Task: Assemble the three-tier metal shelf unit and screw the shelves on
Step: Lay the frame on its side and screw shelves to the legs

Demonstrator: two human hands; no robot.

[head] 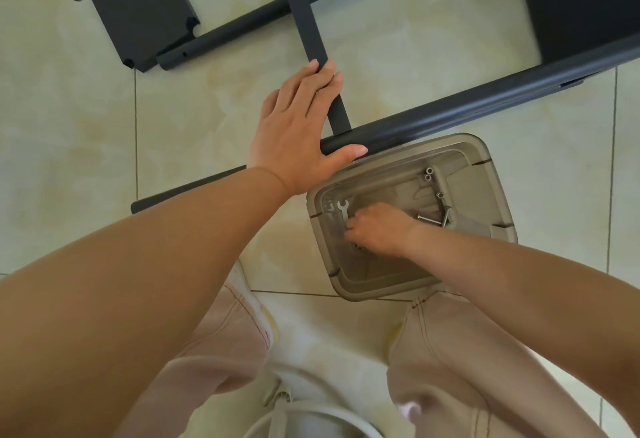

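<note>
Flat and open, the left hand (298,126) steadies the frame tube (485,105); the right hand (377,228), nearer the tray's (485,174) left wall, perhaps pinches the wrench (343,210).

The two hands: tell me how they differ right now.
The left hand lies flat with straight fingers on the dark metal frame, thumb over its tube; the right hand is down inside the clear plastic tray, fingers curled among the hardware beside the small wrench. Whether the right hand holds anything is hidden. Both are bare.
</note>
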